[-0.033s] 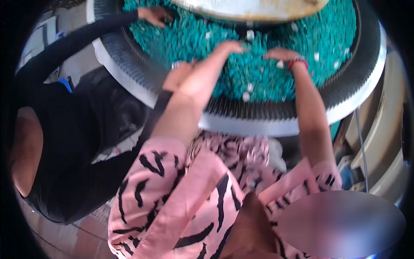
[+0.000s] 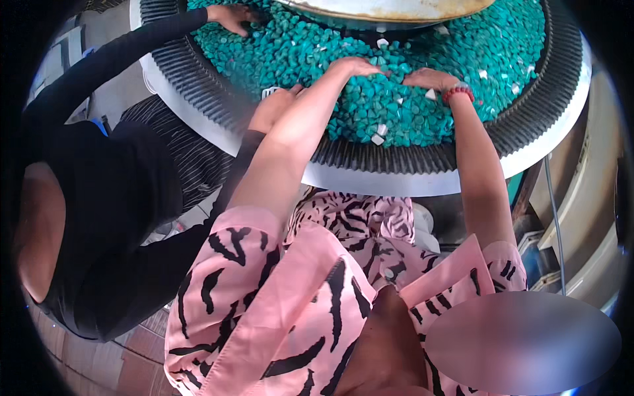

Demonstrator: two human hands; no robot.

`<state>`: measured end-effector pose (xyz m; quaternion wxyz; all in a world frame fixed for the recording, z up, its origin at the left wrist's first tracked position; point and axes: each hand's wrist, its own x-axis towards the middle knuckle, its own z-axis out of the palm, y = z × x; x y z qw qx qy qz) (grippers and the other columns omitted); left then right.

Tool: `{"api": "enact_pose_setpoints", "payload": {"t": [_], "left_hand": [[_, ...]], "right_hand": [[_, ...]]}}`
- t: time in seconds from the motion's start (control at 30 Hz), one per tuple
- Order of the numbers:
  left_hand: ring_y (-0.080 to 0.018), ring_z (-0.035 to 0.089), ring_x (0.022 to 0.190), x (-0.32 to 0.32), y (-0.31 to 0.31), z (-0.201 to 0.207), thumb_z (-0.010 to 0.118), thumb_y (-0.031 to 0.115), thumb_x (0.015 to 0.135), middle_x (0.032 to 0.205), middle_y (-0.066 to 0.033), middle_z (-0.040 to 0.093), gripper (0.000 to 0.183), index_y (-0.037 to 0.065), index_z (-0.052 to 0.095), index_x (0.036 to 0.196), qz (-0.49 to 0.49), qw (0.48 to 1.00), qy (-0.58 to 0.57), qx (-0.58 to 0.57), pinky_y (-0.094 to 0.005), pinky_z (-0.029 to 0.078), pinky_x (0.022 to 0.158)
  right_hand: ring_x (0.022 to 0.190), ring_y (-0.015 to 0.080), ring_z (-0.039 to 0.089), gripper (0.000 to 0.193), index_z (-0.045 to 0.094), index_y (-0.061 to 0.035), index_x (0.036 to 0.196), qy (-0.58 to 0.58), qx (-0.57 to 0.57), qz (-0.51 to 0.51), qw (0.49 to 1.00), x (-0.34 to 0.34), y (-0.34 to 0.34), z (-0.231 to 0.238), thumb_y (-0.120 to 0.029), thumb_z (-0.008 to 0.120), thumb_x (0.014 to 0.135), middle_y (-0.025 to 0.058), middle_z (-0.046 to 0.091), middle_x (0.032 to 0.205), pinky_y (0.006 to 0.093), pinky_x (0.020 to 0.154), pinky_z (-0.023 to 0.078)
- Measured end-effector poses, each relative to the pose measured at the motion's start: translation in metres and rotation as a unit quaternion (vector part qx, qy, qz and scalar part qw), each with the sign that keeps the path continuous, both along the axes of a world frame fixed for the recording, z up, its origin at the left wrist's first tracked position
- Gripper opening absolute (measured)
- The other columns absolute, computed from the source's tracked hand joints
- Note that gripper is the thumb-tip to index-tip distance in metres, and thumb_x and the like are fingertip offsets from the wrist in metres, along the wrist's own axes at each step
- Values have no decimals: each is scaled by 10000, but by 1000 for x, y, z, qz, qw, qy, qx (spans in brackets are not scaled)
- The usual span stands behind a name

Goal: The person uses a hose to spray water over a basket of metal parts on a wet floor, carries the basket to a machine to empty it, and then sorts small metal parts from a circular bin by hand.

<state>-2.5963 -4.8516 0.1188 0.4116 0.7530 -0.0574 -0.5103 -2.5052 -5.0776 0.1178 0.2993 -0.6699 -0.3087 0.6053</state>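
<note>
Small green stones [image 2: 389,122] fill a round tub with a ribbed black lining [image 2: 383,158] and a white rim [image 2: 396,182]. My left hand [image 2: 356,66] lies on the stones near the middle, palm down with fingers stretched out. Just right of it my right hand [image 2: 432,80], wearing a red bead bracelet [image 2: 458,94], rests on them too, its fingers extended toward the left one. The fingertips partly sink out of sight among the stones. White angular pieces [image 2: 378,139] are scattered through the green ones.
A pale, rust-edged round cover [image 2: 396,14] stands over the tub's centre. At left a co-worker in black has one hand [image 2: 231,18] on the stones; another hand [image 2: 272,109] is partly behind my left forearm. Large curved beige shapes [image 2: 581,198] stand at right.
The tub and stones appear sharper and slightly higher in the picture. Both my hands stay on the stones with little shift.
</note>
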Motion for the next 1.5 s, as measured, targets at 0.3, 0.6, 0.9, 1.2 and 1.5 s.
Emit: {"api": "enact_pose_setpoints", "payload": {"t": [0.3,0.6,0.9,1.2,1.5], "left_hand": [[-310,265,1286,-56,15,139,607,333,724,1393,37,324,432,254,589,1148,-171,975,-89,109,-566,265,975],[-291,585,999,2,56,170,710,250,693,1041,-122,633,348,185,660,1032,-248,927,93,266,-510,456,810],[-326,308,1281,44,-38,58,700,499,663,1380,-176,334,870,89,338,1339,162,951,-170,203,-403,270,1057],[-313,449,1165,-51,-22,133,731,220,662,1262,-135,483,859,190,264,1383,77,978,-144,127,-494,321,972],[-293,520,1095,-52,45,159,583,62,775,1178,-106,559,292,91,619,1063,178,954,-205,131,-384,407,942]], "right_hand": [[1234,373,321,458,597,-247,1129,-212,-98,189,954,-62,5,147,-271,622,673,-5,441,1243,625,941,270],[968,319,568,381,626,-125,1060,-232,-119,144,955,26,7,147,-178,581,685,128,613,1061,356,867,446],[1145,293,484,501,587,-82,1118,-276,-115,62,952,40,69,-20,-422,394,804,143,530,1215,393,978,364],[1220,255,407,595,531,-118,1217,-40,-115,175,977,18,65,3,-425,548,708,109,439,1329,340,1017,322],[1115,307,485,655,505,-127,1239,-77,-27,209,975,-58,32,98,-349,627,635,127,500,1231,348,941,389]]}}
